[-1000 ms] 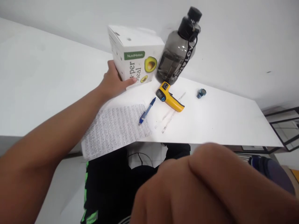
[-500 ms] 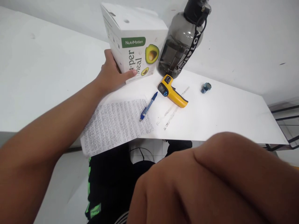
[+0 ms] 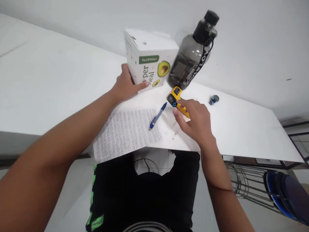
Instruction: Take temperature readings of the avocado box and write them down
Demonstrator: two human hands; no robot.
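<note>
White printed cardboard box (image 3: 154, 66) is clamped by left hand (image 3: 126, 85); right hand (image 3: 196, 117), digits apart over yellow-black pistol-shaped thermometer (image 3: 174, 96), is judged at grasp step, closure needed.

Head-worn camera is looking forward and down over black-clothed legs (image 3: 147, 193), facing a long white tabletop (image 3: 241, 132) and pale-grey wall (image 3: 253, 42). Bare left arm (image 3: 50, 148) is sitting near lens, bare left hand (image 3: 126, 84) and bare right hand (image 3: 198, 120) farther off.
</note>
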